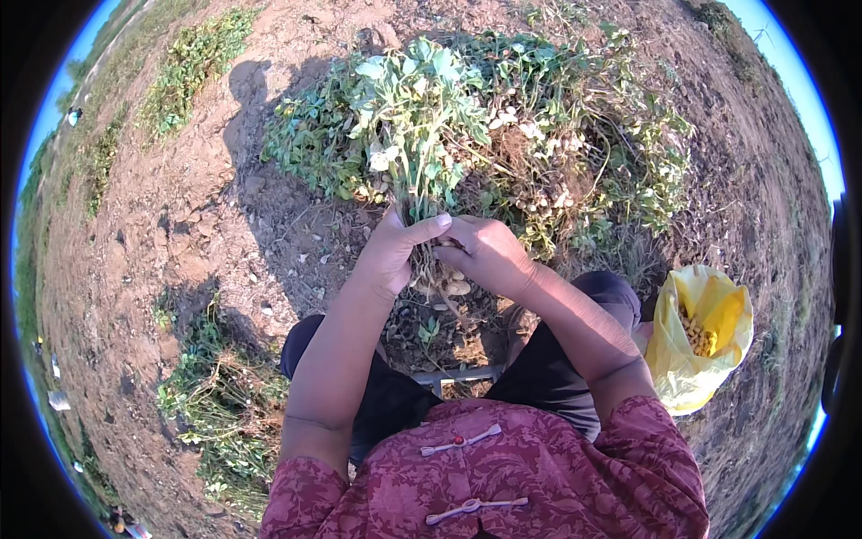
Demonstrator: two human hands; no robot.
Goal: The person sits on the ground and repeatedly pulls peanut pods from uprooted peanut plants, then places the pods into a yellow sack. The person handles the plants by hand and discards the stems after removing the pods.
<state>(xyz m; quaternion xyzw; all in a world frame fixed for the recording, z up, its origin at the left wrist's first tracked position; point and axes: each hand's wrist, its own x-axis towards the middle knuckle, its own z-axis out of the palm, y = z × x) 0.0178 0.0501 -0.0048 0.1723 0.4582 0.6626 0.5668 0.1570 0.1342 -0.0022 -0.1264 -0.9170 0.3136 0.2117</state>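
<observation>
The left hand (392, 251) is clamped around the stems of an uprooted peanut plant (417, 117), thumb laid across the front, so that the leafy top stands away from the person and the root end with its pale pods (446, 283) hangs toward the lap, where the other hand can get at it. The right hand (489, 254) meets the left one at that root end, its fingers curled in on the pods just below the left thumb; whether it pinches a single pod or several I cannot tell. Both forearms rise from the lower edge and converge, elbows out, wrists bent inward over the knees. Beyond the plant lies a heap of pulled plants (557, 135) with roots and pods showing, touching its leaves. To the right of the plant, beside the person's knee, a yellow bag (709, 337) stands open with picked pods inside, within easy reach of the right arm. Left of the plant, on bare soil (180, 225), lies a smaller pile of stripped greenery (220, 395).
</observation>
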